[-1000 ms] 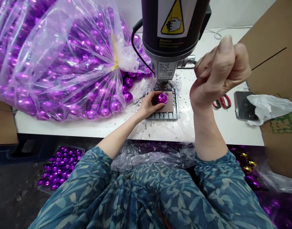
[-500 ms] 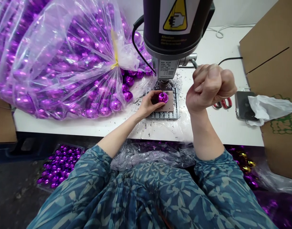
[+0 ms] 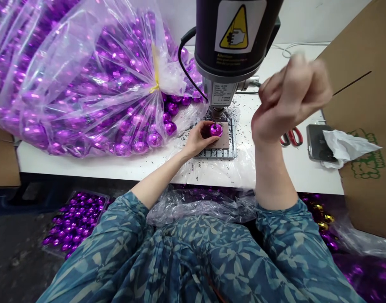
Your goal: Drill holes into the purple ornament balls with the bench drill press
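Between thumb and fingers, my left hand (image 3: pixel 199 136) pinches a shiny purple faceted ball (image 3: pixel 216 130). The ball rests on a brown board (image 3: pixel 223 141) on the slotted metal base (image 3: pixel 212 154). Directly over the ball is the tip of a bench drill press (image 3: pixel 235 46); whether the bit touches it, I cannot tell. My right hand (image 3: pixel 290 99) is raised at the right, blurred and closed in a fist at the end of the drill press lever (image 3: pixel 252 83). The fist hides the lever's grip.
A large clear bag of purple balls (image 3: pixel 95 84) covers the table's left side. Red-handled scissors (image 3: pixel 291 136), a phone (image 3: pixel 319 143) with white tissue (image 3: pixel 347 145) on it, and a cardboard box (image 3: pixel 363 109) are at right. Dark shavings surround the base. A tray of purple balls (image 3: pixel 76 221) sits low left.
My right fist has risen and shifted to the right with the lever. My left hand and the ball stay in place on the board. The camera view has shifted slightly.
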{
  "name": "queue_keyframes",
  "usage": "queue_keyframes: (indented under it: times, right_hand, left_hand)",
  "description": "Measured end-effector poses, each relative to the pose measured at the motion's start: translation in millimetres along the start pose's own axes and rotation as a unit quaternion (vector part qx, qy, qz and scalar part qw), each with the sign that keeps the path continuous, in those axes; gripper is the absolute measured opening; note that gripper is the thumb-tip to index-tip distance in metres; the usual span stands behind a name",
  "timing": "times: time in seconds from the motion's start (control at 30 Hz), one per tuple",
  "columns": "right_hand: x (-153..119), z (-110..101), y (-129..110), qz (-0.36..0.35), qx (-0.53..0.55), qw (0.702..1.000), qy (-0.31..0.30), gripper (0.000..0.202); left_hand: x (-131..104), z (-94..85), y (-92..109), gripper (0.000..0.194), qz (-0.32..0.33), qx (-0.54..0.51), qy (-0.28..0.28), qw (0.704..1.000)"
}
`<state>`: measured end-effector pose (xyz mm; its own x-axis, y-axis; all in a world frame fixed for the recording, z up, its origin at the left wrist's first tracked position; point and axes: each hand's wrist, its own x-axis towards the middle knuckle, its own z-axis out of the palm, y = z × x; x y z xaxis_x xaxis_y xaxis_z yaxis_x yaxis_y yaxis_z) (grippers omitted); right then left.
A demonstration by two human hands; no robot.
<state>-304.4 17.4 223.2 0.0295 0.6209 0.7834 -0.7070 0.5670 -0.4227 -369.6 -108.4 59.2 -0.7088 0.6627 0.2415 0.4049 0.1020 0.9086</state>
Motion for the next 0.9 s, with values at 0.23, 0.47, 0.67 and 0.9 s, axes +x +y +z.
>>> queue_keyframes:
  times: [0.23, 0.47, 0.67, 0.9]
  right_hand:
    - [45, 29, 5, 0.124, 0.007, 0.992, -0.015, 0.051]
    - [44, 24, 1, 0.142, 0.088, 0.986, -0.011, 0.053]
    - [46, 24, 3, 0.129, 0.103, 0.986, -0.02, 0.051]
    - [44, 22, 6, 0.11, 0.116, 0.987, -0.019, 0.047]
  left_hand:
    - [-48, -26.9, 50, 0.041, -0.015, 0.082, -0.054, 0.995]
    - [-162, -34.8, 62, 0.052, 0.089, 0.274, -0.355, 0.889]
    - [-109, -64.7, 18, 0.031, 0.166, 0.29, -0.121, 0.935]
    - [2, -118.0, -34, 0.022, -0.002, 0.403, 0.019, 0.915]
